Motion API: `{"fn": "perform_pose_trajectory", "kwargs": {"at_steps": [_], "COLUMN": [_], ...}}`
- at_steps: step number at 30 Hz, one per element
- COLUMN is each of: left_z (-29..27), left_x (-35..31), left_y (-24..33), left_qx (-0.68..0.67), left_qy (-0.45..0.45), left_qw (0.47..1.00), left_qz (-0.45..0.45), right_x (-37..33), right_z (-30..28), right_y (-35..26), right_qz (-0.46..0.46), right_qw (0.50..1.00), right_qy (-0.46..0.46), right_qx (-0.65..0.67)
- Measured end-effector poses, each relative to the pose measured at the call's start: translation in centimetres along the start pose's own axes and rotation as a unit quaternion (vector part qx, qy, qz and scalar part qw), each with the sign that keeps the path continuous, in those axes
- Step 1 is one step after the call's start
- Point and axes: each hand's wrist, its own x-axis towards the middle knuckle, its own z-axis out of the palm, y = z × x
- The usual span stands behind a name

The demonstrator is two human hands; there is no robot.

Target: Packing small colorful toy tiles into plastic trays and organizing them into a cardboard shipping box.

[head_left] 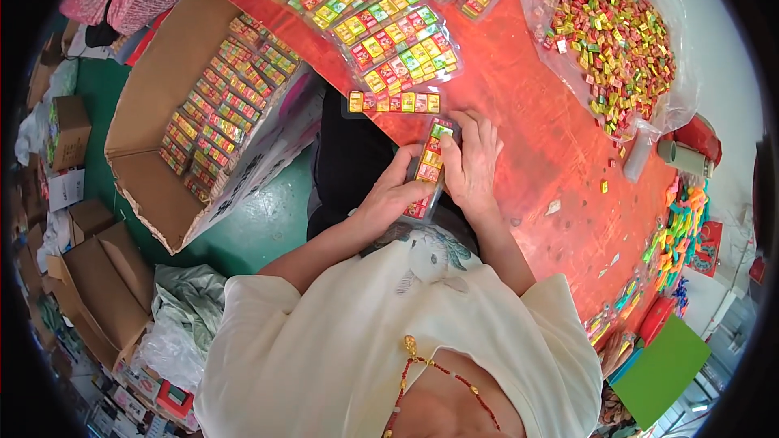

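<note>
From my station I see the left hand (391,196) pinching the lower part of 1 clear tray (431,161) between thumb and fingers, over the table's (531,186) near edge; the right thumb lies on its upper part, that hand's (475,164) other fingers bent close together, and whether they grip I cannot tell. This tray looks mostly or wholly filled. Done, I'd judge: 1 loaded strip (396,103) just ahead, filled packs (406,47) beyond, neat rows in the carton (150,105). Left: a big heap of loose blocks (621,32), so plenty remains!
</note>
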Motion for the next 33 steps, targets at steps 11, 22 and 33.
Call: {"fn": "perform_pose_trajectory", "kwargs": {"at_steps": [11,22,33], "left_z": [-1.4,-11.0,-46.8], "left_x": [-3.2,-9.0,7.2], "left_y": [-1.3,4.7,6.1], "left_qx": [0.007,-0.203,-0.190], "left_qy": [-0.056,0.196,0.452], "left_qw": [0.998,0.953,0.853], "left_qz": [-0.002,0.113,0.178], "right_x": [-2.2,4.8,4.9], "right_z": [0.1,4.4,1.3], "right_y": [-4.5,-9.8,-9.6], "right_qz": [0.093,-0.218,-0.116], "right_qw": [0.922,0.917,0.943], "right_qy": [-0.034,-0.178,-0.238], "right_qx": [0.375,0.283,0.201]}}
